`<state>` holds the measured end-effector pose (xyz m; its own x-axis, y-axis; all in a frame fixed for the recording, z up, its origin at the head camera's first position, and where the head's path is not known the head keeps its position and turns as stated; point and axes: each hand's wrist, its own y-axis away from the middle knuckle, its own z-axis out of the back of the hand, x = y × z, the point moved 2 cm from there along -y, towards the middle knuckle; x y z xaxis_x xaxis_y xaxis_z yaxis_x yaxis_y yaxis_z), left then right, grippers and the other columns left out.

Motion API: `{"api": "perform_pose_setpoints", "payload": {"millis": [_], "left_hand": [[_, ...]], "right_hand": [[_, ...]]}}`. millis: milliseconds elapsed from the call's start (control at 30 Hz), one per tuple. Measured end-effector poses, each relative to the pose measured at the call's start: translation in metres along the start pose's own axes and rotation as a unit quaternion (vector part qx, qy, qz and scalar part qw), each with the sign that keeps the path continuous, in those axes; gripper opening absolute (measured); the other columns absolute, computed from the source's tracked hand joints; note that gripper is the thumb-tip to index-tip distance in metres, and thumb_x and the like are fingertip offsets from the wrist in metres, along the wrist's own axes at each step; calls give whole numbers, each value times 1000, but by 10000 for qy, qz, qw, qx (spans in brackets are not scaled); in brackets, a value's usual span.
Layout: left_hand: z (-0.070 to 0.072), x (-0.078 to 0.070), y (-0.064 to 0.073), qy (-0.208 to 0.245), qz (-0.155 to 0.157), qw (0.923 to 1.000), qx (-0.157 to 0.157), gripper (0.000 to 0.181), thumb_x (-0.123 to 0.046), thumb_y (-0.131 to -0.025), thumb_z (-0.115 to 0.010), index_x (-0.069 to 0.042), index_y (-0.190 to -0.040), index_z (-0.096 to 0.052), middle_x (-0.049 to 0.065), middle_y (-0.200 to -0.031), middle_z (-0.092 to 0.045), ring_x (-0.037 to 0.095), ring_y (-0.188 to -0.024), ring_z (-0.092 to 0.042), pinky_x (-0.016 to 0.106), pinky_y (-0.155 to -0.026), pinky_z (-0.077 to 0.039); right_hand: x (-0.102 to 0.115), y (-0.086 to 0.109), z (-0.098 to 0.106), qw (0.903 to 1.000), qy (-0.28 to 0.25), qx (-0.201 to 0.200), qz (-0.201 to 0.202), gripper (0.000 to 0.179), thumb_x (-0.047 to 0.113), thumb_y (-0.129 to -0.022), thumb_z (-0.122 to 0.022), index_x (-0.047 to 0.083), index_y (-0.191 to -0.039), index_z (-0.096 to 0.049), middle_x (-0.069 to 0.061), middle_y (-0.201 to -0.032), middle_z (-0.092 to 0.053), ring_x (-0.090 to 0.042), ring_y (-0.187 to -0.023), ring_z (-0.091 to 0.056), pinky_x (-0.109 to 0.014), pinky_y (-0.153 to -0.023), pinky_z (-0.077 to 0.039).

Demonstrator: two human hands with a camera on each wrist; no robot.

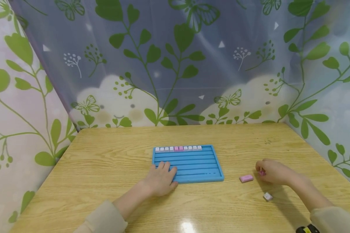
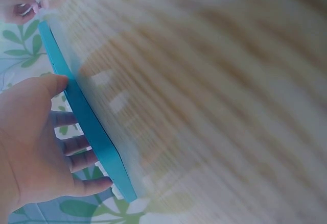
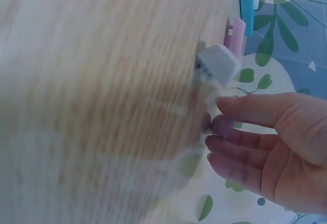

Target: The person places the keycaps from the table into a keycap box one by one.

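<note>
A blue tray [image 1: 192, 179] with ridged rows lies on the table, a line of white and pink keycaps [image 1: 176, 149] along its far row. My left hand [image 1: 162, 179] rests over the tray's near left part, fingers extended across it and thumb by the near edge. In the left wrist view those fingers reach over the tray's side wall [image 2: 92, 127]. Off to the right, my right hand [image 1: 272, 171] pinches a small pink keycap [image 1: 262, 173], mostly covered by the fingers. A long pink keycap [image 1: 246, 178] lies left of that hand, and a white keycap [image 1: 267, 196] lies nearer me.
The wooden table [image 1: 113, 149] meets a leaf-patterned curtain [image 1: 163, 81] at its back and sides. Part of a black and yellow object [image 1: 307, 229] shows at the bottom right, beside the right sleeve [image 1: 335, 220].
</note>
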<state>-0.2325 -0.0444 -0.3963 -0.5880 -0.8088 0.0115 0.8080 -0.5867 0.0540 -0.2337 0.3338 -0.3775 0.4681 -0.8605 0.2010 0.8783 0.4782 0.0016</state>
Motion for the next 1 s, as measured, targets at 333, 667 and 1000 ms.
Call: {"api": "perform_pose_setpoints", "payload": {"millis": [333,667,1000], "left_hand": [[1,-1,0,7,-27,10000,-36,50,-42,-95,-47,-8,-131,-46,16,-123,-46,32,-116,-41,54,-92,-36],[-1,0,0,18,-10,10000,-43,50,-43,-94,-47,-8,-130,-47,16,-123,-46,33,-116,-42,55,-91,-36],[0,0,0,32,-31,9999,-104,49,-42,-94,-47,-7,-129,-47,16,-122,-47,33,-115,-42,55,-90,-37]], "right_hand": [[-7,-3,-8,9989,133,-449,17,14,-10,-74,-57,4,-75,-58,-1,-71,-48,-12,-64,-41,-30,-57,-40],[-6,-8,-6,9988,-205,-360,-271,13,-11,-76,-54,-1,-79,-62,-3,-70,-52,-16,-64,-45,-31,-57,-38],[2,-16,0,9952,-662,-696,-211,9,-5,-82,-60,-3,-89,-65,-6,-80,-62,-17,-72,-54,-36,-63,-47]]}}
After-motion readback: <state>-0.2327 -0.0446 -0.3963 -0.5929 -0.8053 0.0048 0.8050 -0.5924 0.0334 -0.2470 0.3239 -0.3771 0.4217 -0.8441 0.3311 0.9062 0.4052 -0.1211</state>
